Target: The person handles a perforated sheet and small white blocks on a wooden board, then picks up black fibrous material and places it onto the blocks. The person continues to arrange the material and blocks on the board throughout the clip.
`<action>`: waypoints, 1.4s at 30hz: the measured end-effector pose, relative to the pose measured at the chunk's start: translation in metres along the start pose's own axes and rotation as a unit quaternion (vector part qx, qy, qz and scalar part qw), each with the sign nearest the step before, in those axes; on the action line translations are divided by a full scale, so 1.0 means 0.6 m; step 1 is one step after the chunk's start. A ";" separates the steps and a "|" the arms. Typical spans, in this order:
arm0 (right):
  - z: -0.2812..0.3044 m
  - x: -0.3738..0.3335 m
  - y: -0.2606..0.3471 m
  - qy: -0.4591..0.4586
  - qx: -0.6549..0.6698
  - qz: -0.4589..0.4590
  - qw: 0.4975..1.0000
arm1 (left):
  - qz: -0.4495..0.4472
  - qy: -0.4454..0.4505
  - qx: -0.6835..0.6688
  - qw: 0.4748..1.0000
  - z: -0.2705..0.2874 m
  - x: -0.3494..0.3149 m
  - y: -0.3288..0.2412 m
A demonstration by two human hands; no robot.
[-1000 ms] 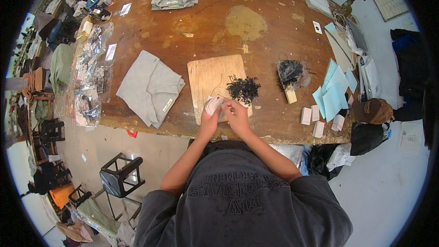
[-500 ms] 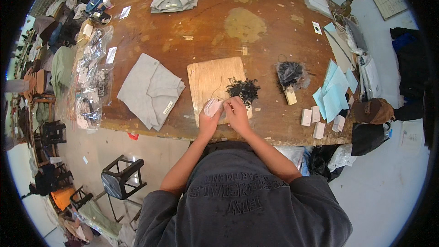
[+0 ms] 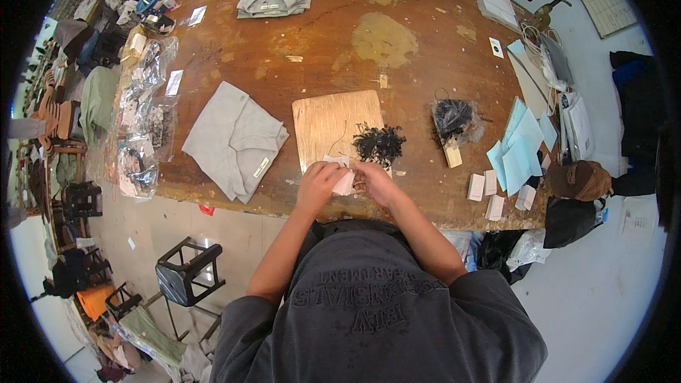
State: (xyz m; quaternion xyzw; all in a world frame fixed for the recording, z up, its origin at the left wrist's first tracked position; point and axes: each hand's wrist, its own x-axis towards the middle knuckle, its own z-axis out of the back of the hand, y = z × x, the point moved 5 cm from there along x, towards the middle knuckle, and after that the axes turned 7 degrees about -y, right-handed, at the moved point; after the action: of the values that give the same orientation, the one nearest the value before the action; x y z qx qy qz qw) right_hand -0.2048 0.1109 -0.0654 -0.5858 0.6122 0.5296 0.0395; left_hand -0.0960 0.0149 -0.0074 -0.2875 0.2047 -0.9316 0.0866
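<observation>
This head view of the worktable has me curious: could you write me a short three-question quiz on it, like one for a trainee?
1. Multiple choice. What are the fingers of the left hand on?
A) a brown cap
B) a small stack of pale cards
C) a blue paper sheet

2. True or false? The tangle of black strings lies at the right edge of the wooden board.

3. Fill in the number: on the table lie ___ folded grey garments, one left of the board and one farther away, near the top of the picture.

Key: 1. B; 2. true; 3. two.
</observation>
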 end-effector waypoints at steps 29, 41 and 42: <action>0.058 -0.040 0.172 -0.255 -0.263 0.350 0.862 | 0.519 -0.049 -0.604 0.603 -0.055 -0.034 0.052; 0.052 -0.013 0.070 -0.071 -0.591 0.296 0.747 | 0.558 -0.132 -0.723 0.386 -0.108 -0.036 0.041; 0.060 -0.019 0.078 -0.084 -0.546 0.347 0.758 | 0.568 -0.140 -0.713 0.386 -0.107 -0.038 0.047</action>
State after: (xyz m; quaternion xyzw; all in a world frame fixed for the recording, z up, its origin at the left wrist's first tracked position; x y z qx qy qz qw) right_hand -0.2575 0.1321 -0.0450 -0.2087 0.3744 0.7989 -0.4219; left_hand -0.1127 0.0173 -0.0790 -0.1867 0.8946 -0.1239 0.3866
